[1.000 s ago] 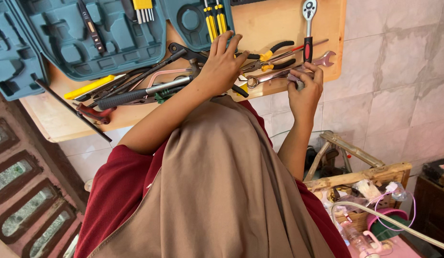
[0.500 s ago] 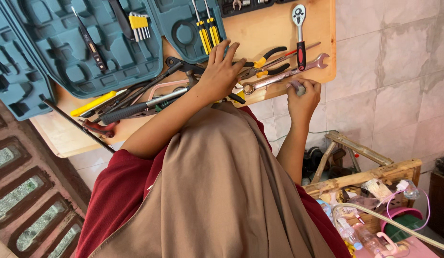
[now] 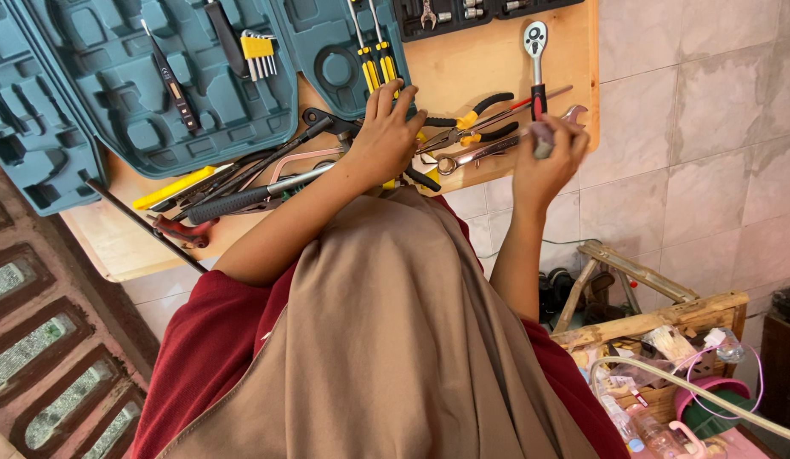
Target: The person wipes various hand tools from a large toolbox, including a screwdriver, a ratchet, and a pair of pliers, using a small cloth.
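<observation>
The view looks down over a tan head covering (image 3: 386,340) and dark red sleeves (image 3: 208,340) to a wooden board (image 3: 488,68) crowded with tools, so everything sits upside down relative to the person. The left hand (image 3: 386,136) lies palm down on the pile in the middle of the board, fingers spread and slightly curled over the yellow-handled pliers (image 3: 476,123) and the tips of two yellow screwdrivers (image 3: 374,68); it is touching tools but I cannot tell whether it has actually closed on any one of them, since the fingers hide what is beneath. The right hand (image 3: 548,161) is lifted just off the board's near edge with its fingers closed around a small silvery piece (image 3: 541,140), possibly a socket or bit, held upright near the ratchet wrench (image 3: 536,64) and the combination spanner (image 3: 497,149), which lies just beside it. Holding it raised like that seems to bring the piece toward the eye for a look while the other hand steadies or sorts the heap. To the left, a long black-gripped handle (image 3: 242,200), a red-handled tool (image 3: 178,229) and a yellow tool (image 3: 170,189) lie fanned out near the open teal tool case (image 3: 114,102), whose moulded slots are mostly vacant; a set of hex keys (image 3: 259,53) rests in one of them. Lower right, a wooden crate (image 3: 667,323) holds cables and bottles
</observation>
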